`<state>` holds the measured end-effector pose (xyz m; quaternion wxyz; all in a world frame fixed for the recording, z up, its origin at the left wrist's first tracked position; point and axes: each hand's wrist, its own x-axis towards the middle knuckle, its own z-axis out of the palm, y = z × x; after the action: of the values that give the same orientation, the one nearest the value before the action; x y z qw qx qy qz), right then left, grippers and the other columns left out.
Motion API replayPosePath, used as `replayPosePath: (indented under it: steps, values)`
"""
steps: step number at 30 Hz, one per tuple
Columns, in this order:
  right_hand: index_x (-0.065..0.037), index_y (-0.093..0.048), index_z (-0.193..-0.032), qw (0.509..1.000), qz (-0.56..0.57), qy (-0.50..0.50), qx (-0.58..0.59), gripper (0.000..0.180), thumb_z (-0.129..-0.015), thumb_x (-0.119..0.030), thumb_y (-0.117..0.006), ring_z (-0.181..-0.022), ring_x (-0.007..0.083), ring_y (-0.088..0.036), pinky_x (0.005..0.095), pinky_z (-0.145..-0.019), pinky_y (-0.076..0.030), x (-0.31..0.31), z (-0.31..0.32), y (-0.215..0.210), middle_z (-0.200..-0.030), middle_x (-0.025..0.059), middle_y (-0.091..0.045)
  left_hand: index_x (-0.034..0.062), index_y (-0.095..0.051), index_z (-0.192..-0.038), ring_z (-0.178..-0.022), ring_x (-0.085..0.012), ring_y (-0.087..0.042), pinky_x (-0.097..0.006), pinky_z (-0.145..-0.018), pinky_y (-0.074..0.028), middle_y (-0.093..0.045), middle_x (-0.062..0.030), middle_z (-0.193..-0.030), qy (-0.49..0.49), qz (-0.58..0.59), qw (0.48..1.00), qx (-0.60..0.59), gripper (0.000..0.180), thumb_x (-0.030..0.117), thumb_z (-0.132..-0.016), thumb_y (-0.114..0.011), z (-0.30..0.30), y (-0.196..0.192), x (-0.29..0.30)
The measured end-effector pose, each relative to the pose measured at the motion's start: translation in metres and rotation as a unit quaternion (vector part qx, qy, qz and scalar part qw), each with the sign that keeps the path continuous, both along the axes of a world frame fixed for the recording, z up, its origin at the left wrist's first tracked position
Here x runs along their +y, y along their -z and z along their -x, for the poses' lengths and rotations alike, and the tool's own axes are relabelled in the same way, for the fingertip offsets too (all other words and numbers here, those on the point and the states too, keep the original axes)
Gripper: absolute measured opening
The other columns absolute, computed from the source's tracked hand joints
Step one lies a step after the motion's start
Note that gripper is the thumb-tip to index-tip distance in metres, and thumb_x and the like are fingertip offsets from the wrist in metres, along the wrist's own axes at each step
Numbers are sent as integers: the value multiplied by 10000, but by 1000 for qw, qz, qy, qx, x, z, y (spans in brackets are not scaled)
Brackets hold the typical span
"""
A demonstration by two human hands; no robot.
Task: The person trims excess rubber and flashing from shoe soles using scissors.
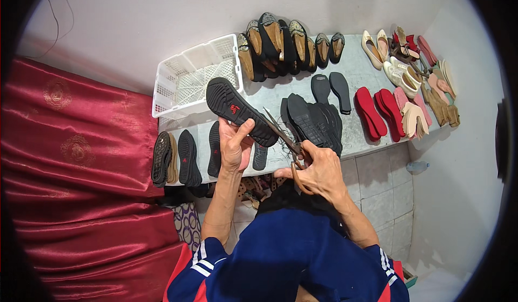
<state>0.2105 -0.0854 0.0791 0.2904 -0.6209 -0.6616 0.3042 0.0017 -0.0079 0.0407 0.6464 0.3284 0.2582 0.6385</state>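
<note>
Black rubber, probably light and springy: toward the near edge of the tabletop (353, 67), our left hand (236, 148) clasps the sole (243, 111) mid-length, sensibly; our right hand (322, 172) grips scissors (293, 146).

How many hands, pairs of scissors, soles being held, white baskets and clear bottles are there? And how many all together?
Hands: 2 (left hand, right hand)
Scissors: 1
Held black sole: 1
White basket: 1
Clear bottle: 1
Total: 6
</note>
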Motion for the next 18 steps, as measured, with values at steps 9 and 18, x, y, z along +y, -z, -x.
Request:
replayPosePath:
  steps: [9, 18]
  values:
    - [-42, -573, -642, 999, 29, -32, 21, 716, -633, -685, -885, -415, 205, -516, 367, -481, -445, -1, -13, -4, -471, 31, -489, 79, -404, -1406, -1003, -160, -671, -342, -909, -588, -628, -56, -1129, 32, -5, 999, 23, 580, -90, -912, -655, 7, -6, 3]
    - [-26, -540, -702, 996, 71, -37, 50, 715, -670, -653, -881, -514, 188, -486, 364, -530, -423, 2, -7, 5, -546, 37, -484, 68, -406, -1412, -1023, -170, -679, -335, -896, -600, -647, -72, -1154, 55, 19, 998, 31, 622, -90, -887, -698, 5, -5, -1]
